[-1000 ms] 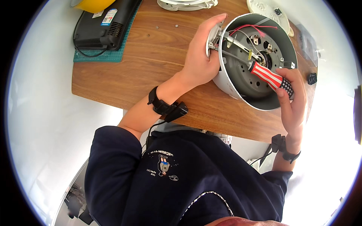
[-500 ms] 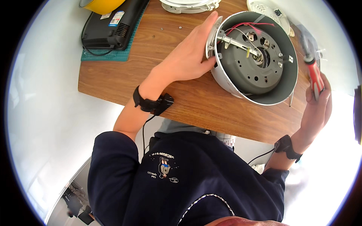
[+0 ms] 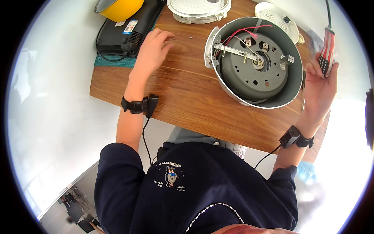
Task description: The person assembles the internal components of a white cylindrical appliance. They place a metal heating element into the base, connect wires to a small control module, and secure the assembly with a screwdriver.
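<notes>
A round white metal appliance housing (image 3: 294, 93), which looks like a rice cooker body, stands on the wooden table with its grey inside facing up. Inside are a grey round plate (image 3: 243, 78), red wires (image 3: 246, 30) and a metal strip. My left hand (image 3: 152, 50) is over the table left of the housing. Its thumb and fingers are apart, close to a tiny metal piece. Another small metal piece, maybe a screw (image 3: 191, 37), lies to the right of it. My right hand (image 3: 321, 87) grips a screwdriver (image 3: 327, 48) by its red, white and black handle, shaft pointing away, beside the housing's right wall.
At the back left, a yellow pot (image 3: 124, 11) rests on a black appliance (image 3: 117, 39) over a green cutting mat (image 3: 113, 62). A white lid-like part (image 3: 198, 7) lies at the back middle. Behind the housing is a white perforated cover (image 3: 269, 13). Black cables hang from both wristbands.
My left hand has let go of the housing's side and moved left over the table. The housing sits slightly further left. My right hand has raised the screwdriver and turned its shaft away.
</notes>
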Motion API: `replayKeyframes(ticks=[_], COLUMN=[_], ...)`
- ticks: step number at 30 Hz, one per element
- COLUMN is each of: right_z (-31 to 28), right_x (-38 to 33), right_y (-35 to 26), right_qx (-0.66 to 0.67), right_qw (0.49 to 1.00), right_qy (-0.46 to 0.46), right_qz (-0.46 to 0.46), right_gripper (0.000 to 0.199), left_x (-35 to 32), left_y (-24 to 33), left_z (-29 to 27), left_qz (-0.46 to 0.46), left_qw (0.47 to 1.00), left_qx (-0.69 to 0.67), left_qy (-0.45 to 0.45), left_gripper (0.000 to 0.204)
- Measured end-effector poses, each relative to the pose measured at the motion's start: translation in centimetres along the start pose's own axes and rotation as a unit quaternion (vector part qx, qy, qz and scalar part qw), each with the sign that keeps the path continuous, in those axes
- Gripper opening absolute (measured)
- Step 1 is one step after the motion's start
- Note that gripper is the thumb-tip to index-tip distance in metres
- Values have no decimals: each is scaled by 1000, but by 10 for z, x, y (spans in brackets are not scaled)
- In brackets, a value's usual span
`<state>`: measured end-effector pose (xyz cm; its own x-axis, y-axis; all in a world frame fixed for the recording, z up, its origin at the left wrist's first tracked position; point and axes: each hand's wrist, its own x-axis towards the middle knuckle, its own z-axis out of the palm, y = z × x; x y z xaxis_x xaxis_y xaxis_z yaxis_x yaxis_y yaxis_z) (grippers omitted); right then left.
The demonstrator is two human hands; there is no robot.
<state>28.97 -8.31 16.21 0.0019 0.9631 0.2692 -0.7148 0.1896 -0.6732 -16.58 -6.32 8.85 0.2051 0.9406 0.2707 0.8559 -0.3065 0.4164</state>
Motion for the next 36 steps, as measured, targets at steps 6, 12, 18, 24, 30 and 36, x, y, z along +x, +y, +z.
replayKeyframes(ticks=[6, 12, 18, 24, 30, 36], right_z=[9, 5, 3, 5, 36, 64], right_x=[14, 22, 21, 13, 5, -7], right_y=[3, 7, 11, 1, 8, 15], right_qx=[62, 67, 67, 33, -57, -183], right_qw=[998, 997, 998, 999, 997, 980], right_qy=[-20, -23, -5, -5, 45, 62], right_qz=[-8, 10, 20, -9, -31, -43], right_gripper=[38, 37, 38, 37, 40, 42], left_x=[7, 7, 5, 20, 68, 91], left_y=[-23, -21, -24, 2, 73, 132], left_z=[0, 7, 10, 2, -11, -11], left_qz=[-58, -52, 52, -61, 112, 169], left_qw=[997, 997, 990, 985, 781, 600], left_qx=[42, 54, 132, -162, -611, -781], left_qy=[-17, -29, 0, 7, 71, 33], left_gripper=[16, 12, 9, 8, 16, 20])
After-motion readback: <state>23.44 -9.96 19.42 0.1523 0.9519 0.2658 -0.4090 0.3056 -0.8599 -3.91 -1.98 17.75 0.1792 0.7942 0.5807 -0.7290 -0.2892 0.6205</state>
